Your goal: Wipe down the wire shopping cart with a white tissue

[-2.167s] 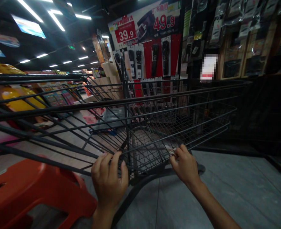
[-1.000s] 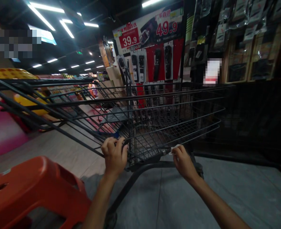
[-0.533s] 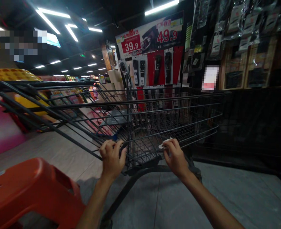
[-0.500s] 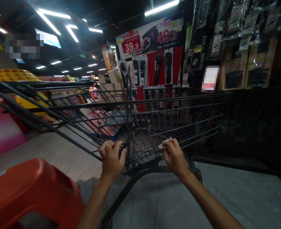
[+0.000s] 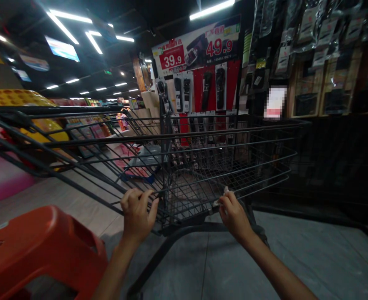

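- Right hand (image 5: pixel 234 214): closed, fingertips pinching a small crumpled off-white wipe (image 5: pixel 217 203). Wipe sits at those fingertips, by the lower basket edge; contact with the wires unclear.
- Left hand (image 5: pixel 137 214): fingers half curled at the lower side bars, thumb apart; can't tell if it grips.
- Dark grey metal wire shopping cart (image 5: pixel 184 136): directly ahead of both hands, basket spanning past them each side.
- Red-orange plastic stool (image 5: pixel 24 250), slotted top: left of the left hand, apart from it.
- Grey tile floor (image 5: pixel 296 246): below and right of the right hand.
- Printed price sign (image 5: pixel 198 41), beyond and above both hands: reads "39.9" in white on red, "49.9" in red; smaller Chinese text and digits too soft to read reliably.
- Dark packaged belts (image 5: pixel 220 89) on red backing: under that sign, beyond the hands.
- White-and-red label (image 5: pixel 275 102), up-right of right hand: pixelated, unreadable.
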{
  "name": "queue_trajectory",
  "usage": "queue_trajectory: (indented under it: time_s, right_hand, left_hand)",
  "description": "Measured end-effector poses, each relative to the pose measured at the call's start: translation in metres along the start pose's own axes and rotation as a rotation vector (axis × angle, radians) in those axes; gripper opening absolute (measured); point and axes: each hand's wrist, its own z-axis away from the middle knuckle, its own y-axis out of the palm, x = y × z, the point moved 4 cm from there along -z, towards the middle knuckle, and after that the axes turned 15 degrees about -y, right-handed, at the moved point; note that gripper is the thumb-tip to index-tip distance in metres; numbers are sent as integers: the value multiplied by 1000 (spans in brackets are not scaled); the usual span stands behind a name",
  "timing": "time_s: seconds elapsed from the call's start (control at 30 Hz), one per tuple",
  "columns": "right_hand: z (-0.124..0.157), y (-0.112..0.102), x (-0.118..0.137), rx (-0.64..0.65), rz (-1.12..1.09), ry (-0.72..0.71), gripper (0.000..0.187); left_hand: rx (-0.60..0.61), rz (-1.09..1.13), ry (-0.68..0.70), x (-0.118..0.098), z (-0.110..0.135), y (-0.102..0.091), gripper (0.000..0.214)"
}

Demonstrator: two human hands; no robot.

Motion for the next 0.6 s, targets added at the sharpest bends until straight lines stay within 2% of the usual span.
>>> queue_trajectory:
  time_s: [0.1, 0.2, 0.33, 0.4, 0.5, 0.6]
  right_hand:
    - [24, -3, -19, 29, -12, 102, 18]
    - [32, -20, -30, -24, -21, 178, 15]
    - [5, -55, -26, -244, 28, 187, 11]
    - [-13, -65, -23, -319, 39, 165, 12]
    - [-26, -60, -23, -279, -21, 152, 15]
    - [-13, -42, -28, -167, -90, 145, 16]
  left_hand:
    - [-9, -5, 5, 0, 1, 0, 18]
    - [-13, 6, 8, 1, 3, 1, 21]
    - [-19, 15, 25, 3, 7, 0, 28]
    - [-3, 16, 29, 5, 6, -2, 30]
    - [27, 21, 55, 9, 4, -5, 29]
    - [46, 34, 78, 14, 3, -7, 29]
